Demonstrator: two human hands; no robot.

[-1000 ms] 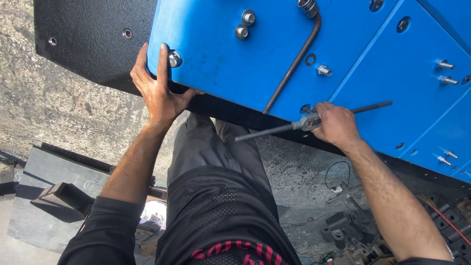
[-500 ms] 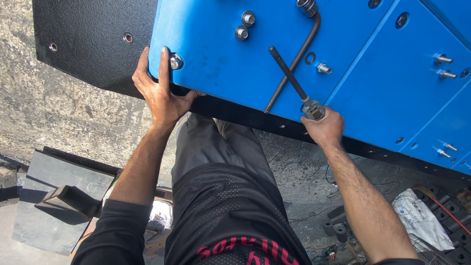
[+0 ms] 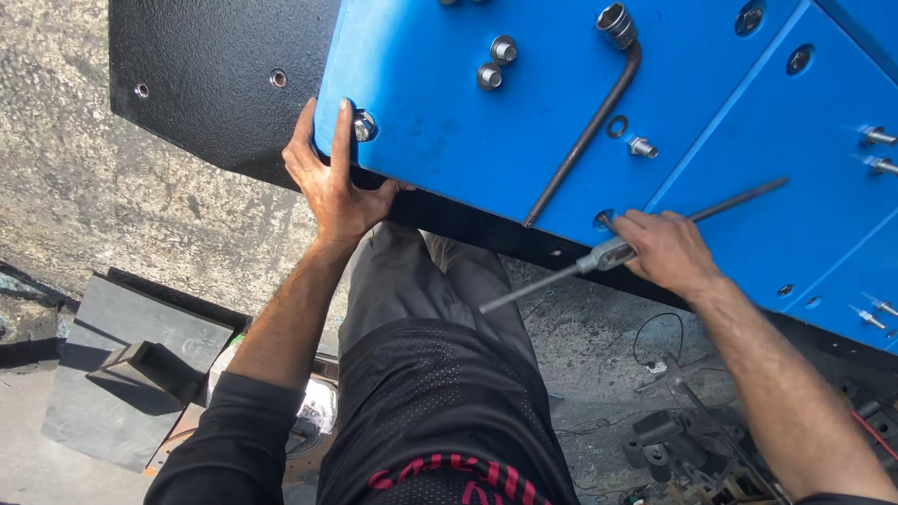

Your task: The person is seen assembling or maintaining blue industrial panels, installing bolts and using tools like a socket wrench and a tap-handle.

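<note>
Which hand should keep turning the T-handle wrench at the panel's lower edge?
Probably the right hand: it grips the T-handle wrench at its hub. The left hand lies flat against the blue panel, apparently bracing it.

You stand on a concrete floor [image 3: 112, 215]. A dark grey block [image 3: 122, 374] lies at your lower left. Loose cable [image 3: 655, 337] and metal parts [image 3: 683, 449] lie at lower right. A black panel [image 3: 215, 75] sits upper left.
</note>
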